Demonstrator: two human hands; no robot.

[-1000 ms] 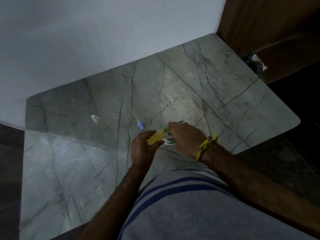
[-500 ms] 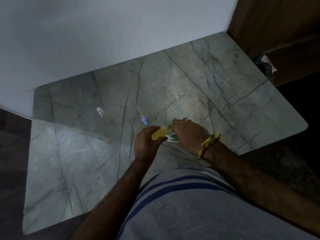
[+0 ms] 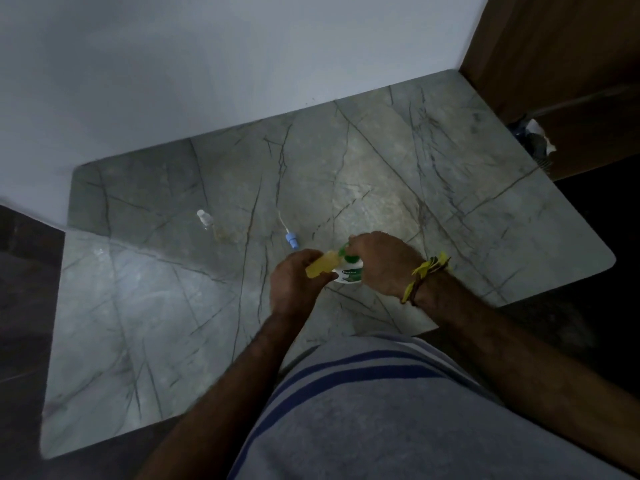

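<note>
Beside yellow bottle (image 3: 321, 268): blue pump (image 3: 291, 239) | farther left: clear vial (image 3: 202, 216)

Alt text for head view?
Left hand holds a small yellow bottle against a white green-labelled bottle that the right hand grips at its top, at a grey marble table. A blue-tipped tube lies behind.

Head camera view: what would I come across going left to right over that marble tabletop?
Small clear bottle → blue-tipped tube → left hand gripping the yellow bottle → green-capped white bottle under the right hand → yellow wrist thread.
</note>
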